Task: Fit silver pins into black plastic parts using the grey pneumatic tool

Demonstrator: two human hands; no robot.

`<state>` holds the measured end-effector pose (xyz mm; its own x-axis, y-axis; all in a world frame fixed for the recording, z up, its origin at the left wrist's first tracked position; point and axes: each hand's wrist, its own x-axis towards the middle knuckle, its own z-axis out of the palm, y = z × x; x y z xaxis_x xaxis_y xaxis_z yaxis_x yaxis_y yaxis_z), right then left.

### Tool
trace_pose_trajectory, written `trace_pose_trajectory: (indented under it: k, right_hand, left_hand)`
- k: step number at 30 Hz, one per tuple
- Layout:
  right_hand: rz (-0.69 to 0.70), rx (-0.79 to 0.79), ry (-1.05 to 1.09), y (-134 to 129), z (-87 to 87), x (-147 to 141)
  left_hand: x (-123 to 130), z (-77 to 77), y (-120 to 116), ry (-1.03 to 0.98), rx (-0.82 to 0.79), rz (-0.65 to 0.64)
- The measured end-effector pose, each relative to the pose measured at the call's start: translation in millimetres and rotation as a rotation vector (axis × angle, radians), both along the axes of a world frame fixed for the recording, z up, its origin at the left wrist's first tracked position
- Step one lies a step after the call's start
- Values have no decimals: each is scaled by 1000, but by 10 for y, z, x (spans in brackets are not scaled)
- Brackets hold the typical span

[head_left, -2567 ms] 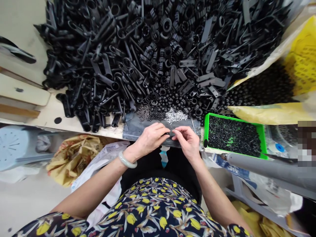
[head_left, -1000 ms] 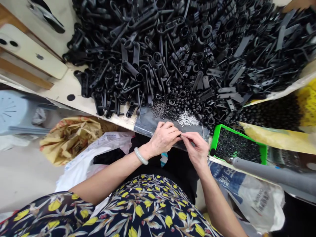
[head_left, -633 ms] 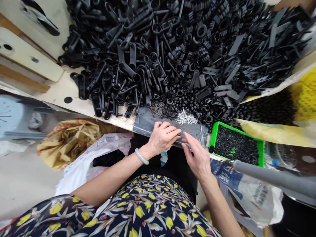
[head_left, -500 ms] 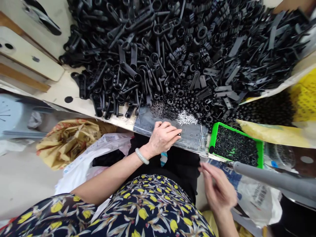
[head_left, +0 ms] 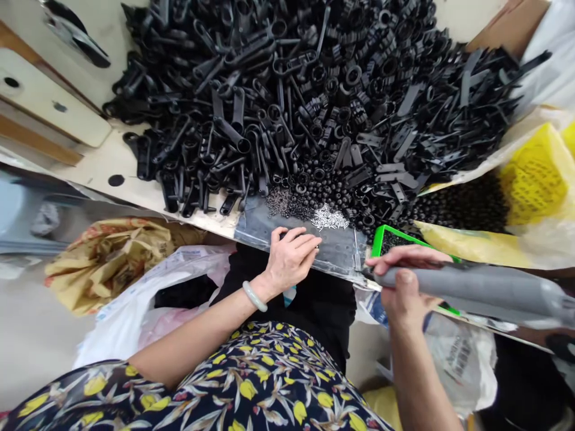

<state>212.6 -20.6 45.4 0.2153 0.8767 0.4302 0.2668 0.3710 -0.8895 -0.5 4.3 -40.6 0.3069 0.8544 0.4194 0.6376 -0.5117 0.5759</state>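
Observation:
My left hand (head_left: 291, 257) is closed at the near edge of the grey work plate (head_left: 335, 254). A small black part (head_left: 317, 246) peeks out at its fingertips; the rest is hidden under the fingers. My right hand (head_left: 406, 287) wraps round the front of a grey electric screwdriver (head_left: 476, 287), whose tip points left toward the plate. Silver screws (head_left: 330, 217) lie in a small heap on the plate, beside tiny dark pieces (head_left: 279, 202). Behind my right hand, a green tray (head_left: 378, 240) of small black bits is partly covered.
A large heap of black plastic handles and rings (head_left: 251, 108) fills the back of the table. Yellow bags (head_left: 539, 173) with black beads stand at right, a phone (head_left: 54, 99) at left. Below the edge are a brown sack (head_left: 121, 257) and white bags (head_left: 121, 317).
My right hand has moved up and right from beside my lap and closed round the electric screwdriver. My left hand stays on the plate, with little change. The view has shifted slightly.

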Motion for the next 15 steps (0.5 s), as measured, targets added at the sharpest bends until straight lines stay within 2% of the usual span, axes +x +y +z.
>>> trace_pose_trajectory:
  k: [3, 6, 10, 15]
  right_hand:
    - [33, 81, 227, 189, -76, -422]
    - [46, 102, 279, 356, -141, -700]
    - [85, 127, 276, 492, -195, -790]
    - [86, 130, 292, 527, -254, -776]
  left_hand:
    - [24, -91, -25, -5, 28, 24]
    - [20, -107, -24, 19, 17, 15]
    - [33, -63, -17, 14, -25, 30]
    - [61, -56, -24, -19, -33, 56]
